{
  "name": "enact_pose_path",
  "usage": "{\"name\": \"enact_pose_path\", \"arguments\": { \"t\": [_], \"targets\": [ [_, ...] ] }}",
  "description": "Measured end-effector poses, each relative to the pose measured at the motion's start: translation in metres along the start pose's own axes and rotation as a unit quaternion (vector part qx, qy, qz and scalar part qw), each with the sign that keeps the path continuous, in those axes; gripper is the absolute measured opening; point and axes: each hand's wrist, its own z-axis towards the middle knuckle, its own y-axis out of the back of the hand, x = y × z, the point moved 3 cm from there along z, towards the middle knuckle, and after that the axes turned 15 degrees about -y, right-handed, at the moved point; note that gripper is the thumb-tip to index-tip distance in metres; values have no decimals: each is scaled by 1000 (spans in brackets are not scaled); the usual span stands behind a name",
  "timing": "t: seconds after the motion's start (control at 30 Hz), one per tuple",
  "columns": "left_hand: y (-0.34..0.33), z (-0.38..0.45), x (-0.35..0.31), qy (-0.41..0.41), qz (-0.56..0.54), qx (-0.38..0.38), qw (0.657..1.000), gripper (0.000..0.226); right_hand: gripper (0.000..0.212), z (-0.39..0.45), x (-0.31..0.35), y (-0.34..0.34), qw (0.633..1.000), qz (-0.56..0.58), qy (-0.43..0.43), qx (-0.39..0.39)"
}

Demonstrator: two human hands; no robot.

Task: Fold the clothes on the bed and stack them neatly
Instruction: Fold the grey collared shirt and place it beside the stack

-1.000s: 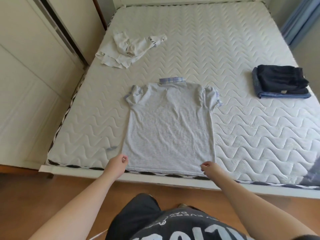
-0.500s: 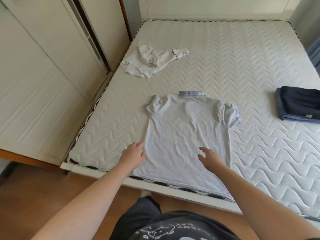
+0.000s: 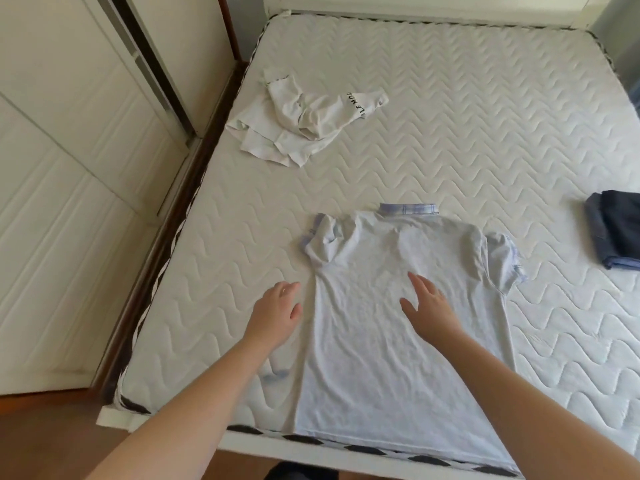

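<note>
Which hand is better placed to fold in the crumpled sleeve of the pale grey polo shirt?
Left, probably. The left hand is open over the quilted white mattress beside the pale grey polo shirt, on the crumpled sleeve side. The right hand lies open mid-shirt.

Both hands have left the shirt's hem, where they were pinching its corners a second ago, and travelled up the bed. The right hand (image 3: 427,308) now lies flat and spread on the pale grey shirt (image 3: 398,327), its fingers (image 3: 417,280) reaching toward the chest. The left hand (image 3: 275,311) (fingers relaxed) has slid up just beside the shirt's left edge, over the mattress (image 3: 485,133).
</note>
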Motion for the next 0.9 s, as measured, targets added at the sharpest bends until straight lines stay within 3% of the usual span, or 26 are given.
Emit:
{"name": "enact_pose_path", "arguments": {
  "t": [0.4, 0.67, 0.83, 0.9],
  "targets": [
    [-57, 155, 79, -20, -34, -15, 999, 44, 63, 144, 43, -52, 1000, -6, -2, 16],
    [-127, 257, 135, -87, 43, 15, 995, 51, 62, 257, 55, -115, 999, -21, 35, -4],
    [-139, 337, 161, -101, 117, 96, 983, 63, 62, 311, 56, -130, 995, -55, 62, -49],
    [-142, 356, 167, -101, 122, 137, 978, 56, 62, 327, 59, -131, 995, -64, 59, -49]
  ]
}}
